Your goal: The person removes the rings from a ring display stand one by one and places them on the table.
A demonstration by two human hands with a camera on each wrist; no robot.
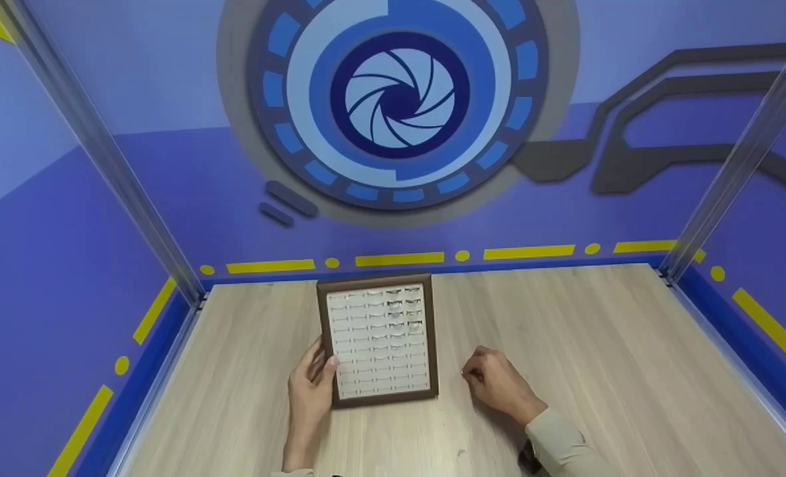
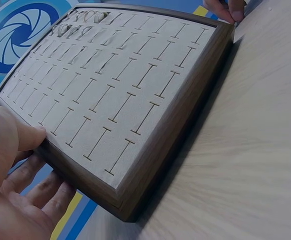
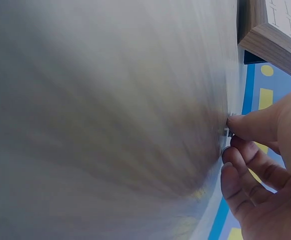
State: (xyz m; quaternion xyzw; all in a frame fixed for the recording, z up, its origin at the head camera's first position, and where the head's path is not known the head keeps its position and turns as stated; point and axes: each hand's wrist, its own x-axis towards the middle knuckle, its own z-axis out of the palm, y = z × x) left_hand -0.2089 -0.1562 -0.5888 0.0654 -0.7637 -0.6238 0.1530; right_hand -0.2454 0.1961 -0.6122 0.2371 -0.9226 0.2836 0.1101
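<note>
While the left hand [image 1: 310, 396] grips the slotted display case [image 1: 431, 344] by its left side, thumb in front and fingers behind, likely to keep its face tilted up for viewing, the right hand [image 1: 499, 387] pinches a small shiny piece [image 3: 228, 132], too tiny to identify, low over the counter [image 1: 605, 344] just right of the case. Farther up the case, ring-like pieces [image 1: 395, 305] sit tucked in near its upper right corner, presumably so each stays put. Beyond rises a printed wall [image 1: 187, 172].

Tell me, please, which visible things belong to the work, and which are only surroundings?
Work:
slotted tray, gripped by the left hand
ring-like pieces in its slots
small shiny item, pinched by the right hand

Surroundings:
wood-patterned table
printed wall
metal posts
</note>
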